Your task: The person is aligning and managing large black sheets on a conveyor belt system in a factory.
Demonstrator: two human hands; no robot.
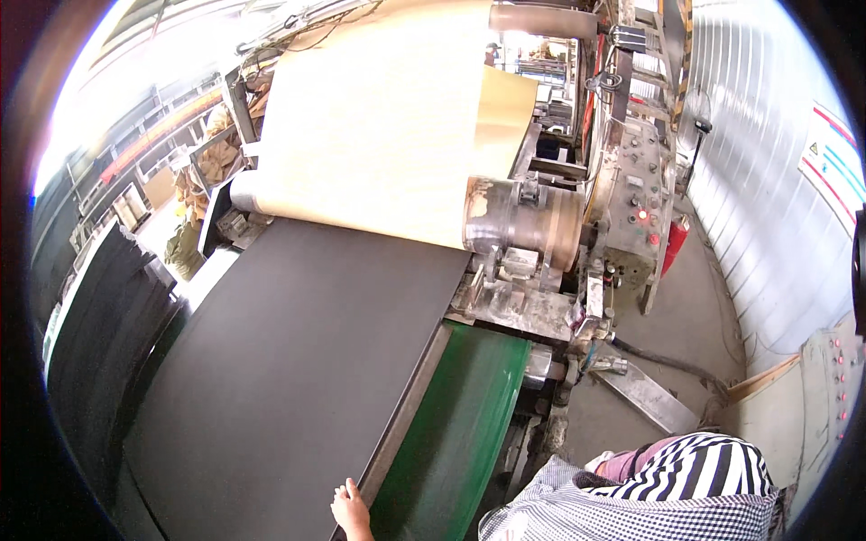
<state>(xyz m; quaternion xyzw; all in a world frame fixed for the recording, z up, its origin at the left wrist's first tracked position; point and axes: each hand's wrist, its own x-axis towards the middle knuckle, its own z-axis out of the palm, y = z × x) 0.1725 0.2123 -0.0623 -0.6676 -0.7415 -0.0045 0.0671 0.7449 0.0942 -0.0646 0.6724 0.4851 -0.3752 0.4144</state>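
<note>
My hand (352, 509) rests on the near right edge of a big dark sheet (298, 361). I can see only this one hand, low in the picture, so I cannot tell for sure which of my hands it is. The fingers lie flat and spread on the sheet's edge. They are not curled into a fist, and they are not wrapped around anything. My other hand is out of sight.

The dark sheet is long and flat. It lies on the machine bed and runs away from me up to a big metal roller (519, 221). Its far end meets a wide tan sheet (379, 117) that bends over the roller and goes up high. Just beside the dark sheet's right edge is a green belt (460, 415), a bit lower than the sheet.

At the left edge of the machine bed stands a stack of more dark sheets (108, 316).

To the right of the roller is a metal control box with red buttons (640, 194). Behind it is a shiny wavy metal wall (767, 180). Down at the bottom right I see my striped and checked clothes (649, 500) over the grey floor (686, 316).
</note>
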